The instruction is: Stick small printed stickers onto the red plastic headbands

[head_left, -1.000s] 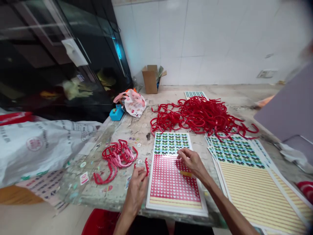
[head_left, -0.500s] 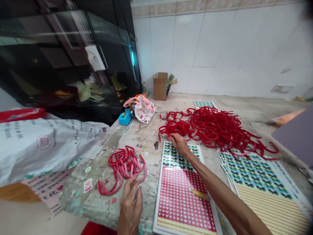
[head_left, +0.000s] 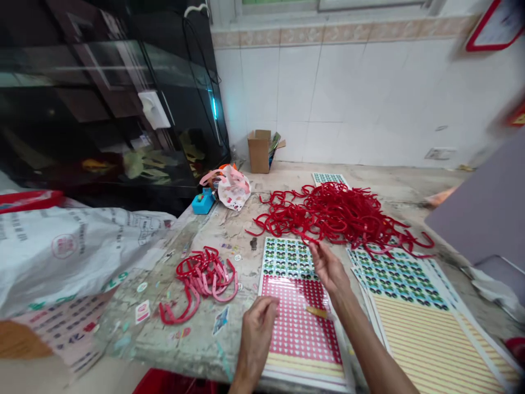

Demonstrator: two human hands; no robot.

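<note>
The left hand point(head_left: 257, 339) is resting half-curled and empty over the sticker sheet point(head_left: 297, 328), while the right hand point(head_left: 328, 268) is hovering open above the sheet (its fingertips almost touching the strands) just short of the red plastic frames point(head_left: 332, 213) heaped beyond it. A smaller pile point(head_left: 200, 279) is lying left of the sheet.
</note>
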